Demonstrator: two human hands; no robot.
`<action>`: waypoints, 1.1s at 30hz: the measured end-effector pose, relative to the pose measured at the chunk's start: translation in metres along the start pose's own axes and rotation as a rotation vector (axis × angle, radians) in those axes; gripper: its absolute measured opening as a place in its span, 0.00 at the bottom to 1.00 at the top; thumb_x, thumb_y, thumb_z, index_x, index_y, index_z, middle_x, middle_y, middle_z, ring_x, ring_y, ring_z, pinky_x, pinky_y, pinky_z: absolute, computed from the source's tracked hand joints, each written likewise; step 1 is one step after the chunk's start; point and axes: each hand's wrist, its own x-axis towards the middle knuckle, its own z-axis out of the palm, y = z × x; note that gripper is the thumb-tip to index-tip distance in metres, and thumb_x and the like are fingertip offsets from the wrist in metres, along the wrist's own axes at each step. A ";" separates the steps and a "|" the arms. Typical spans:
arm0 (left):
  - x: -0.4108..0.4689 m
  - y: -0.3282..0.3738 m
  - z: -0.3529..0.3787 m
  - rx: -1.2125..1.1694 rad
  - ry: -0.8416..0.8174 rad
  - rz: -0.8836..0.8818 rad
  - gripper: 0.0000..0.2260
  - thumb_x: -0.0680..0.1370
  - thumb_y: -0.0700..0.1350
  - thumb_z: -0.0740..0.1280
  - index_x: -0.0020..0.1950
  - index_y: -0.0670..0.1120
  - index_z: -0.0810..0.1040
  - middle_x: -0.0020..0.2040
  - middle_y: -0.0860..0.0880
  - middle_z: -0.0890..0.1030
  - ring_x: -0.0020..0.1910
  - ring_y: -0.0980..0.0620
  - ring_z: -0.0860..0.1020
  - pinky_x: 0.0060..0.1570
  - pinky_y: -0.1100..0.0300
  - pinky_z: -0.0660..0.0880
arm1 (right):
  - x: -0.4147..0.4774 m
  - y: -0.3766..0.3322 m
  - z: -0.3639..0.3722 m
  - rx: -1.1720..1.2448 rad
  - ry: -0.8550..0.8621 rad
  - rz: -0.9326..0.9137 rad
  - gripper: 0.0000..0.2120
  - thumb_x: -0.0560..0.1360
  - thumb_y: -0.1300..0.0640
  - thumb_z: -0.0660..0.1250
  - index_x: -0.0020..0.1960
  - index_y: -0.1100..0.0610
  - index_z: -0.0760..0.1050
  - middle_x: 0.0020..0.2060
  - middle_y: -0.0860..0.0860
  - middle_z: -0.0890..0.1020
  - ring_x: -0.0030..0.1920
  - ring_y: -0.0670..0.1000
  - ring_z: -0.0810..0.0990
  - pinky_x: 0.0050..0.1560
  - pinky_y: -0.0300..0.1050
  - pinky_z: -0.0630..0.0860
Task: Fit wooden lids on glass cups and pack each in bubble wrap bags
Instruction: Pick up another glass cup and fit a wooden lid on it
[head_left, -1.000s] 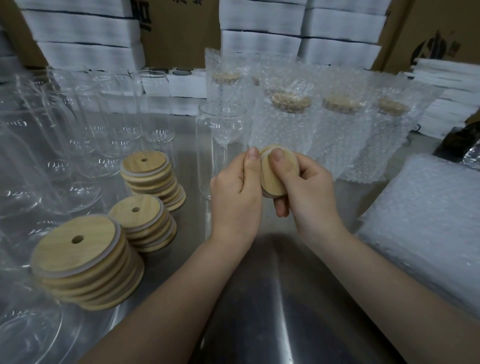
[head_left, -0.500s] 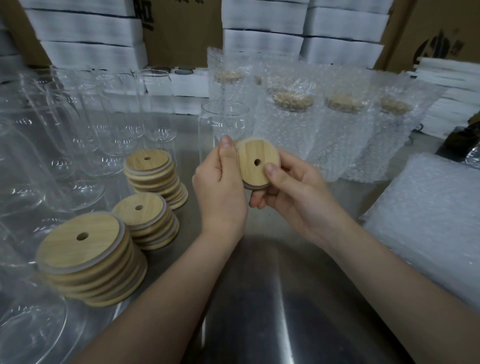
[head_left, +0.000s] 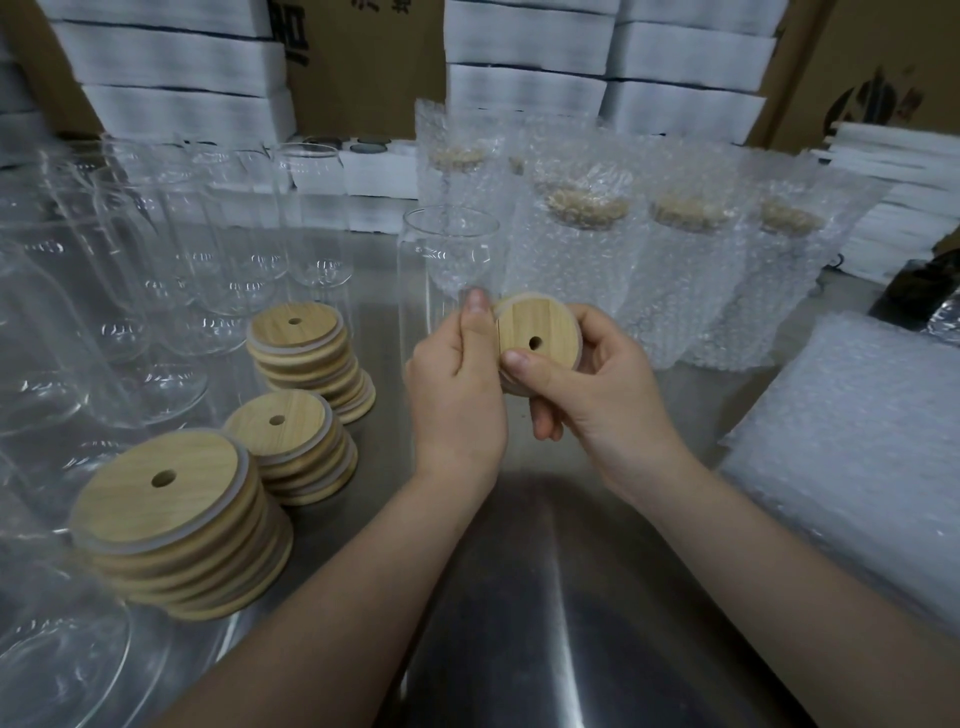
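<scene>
One light, stiff lid (head_left: 540, 332): our left hand (head_left: 457, 400) and right hand (head_left: 602, 395) pinch its edge; the cup (head_left: 441, 260) looks slippery, breakable.

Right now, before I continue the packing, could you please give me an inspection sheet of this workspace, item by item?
Surface: bare metal table, reflective.
Job's things: one wooden lid in hand; open glass cup upright behind it; three lid stacks and empty glasses at left; wrapped cups at back; bubble wrap bags piled at right.
Clutter: dark object at right edge, cannot identify.
Grips: right hand holds the lid, thumb on its face; left hand pinches its left edge.
Cables: nothing seen.
Surroundings: white boxes and cardboard cartons stacked behind.
</scene>
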 end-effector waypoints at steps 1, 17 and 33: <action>-0.001 0.001 0.001 0.011 -0.009 0.001 0.23 0.78 0.54 0.56 0.37 0.34 0.70 0.34 0.32 0.74 0.35 0.42 0.73 0.41 0.36 0.74 | 0.000 0.000 0.001 -0.020 0.026 -0.009 0.15 0.65 0.57 0.75 0.46 0.58 0.73 0.29 0.49 0.80 0.18 0.48 0.71 0.19 0.37 0.65; -0.009 -0.001 0.003 0.254 -0.130 0.156 0.15 0.81 0.51 0.58 0.35 0.55 0.74 0.26 0.56 0.72 0.28 0.59 0.72 0.34 0.51 0.74 | -0.004 -0.001 0.006 0.038 0.128 0.017 0.19 0.75 0.43 0.62 0.49 0.59 0.71 0.24 0.49 0.74 0.16 0.50 0.68 0.17 0.37 0.63; -0.001 0.001 -0.002 0.604 0.260 0.434 0.28 0.72 0.45 0.75 0.67 0.37 0.71 0.64 0.36 0.70 0.63 0.37 0.71 0.63 0.43 0.69 | 0.005 -0.001 -0.003 0.231 0.261 0.154 0.20 0.85 0.50 0.50 0.55 0.64 0.73 0.33 0.58 0.82 0.23 0.54 0.77 0.24 0.41 0.72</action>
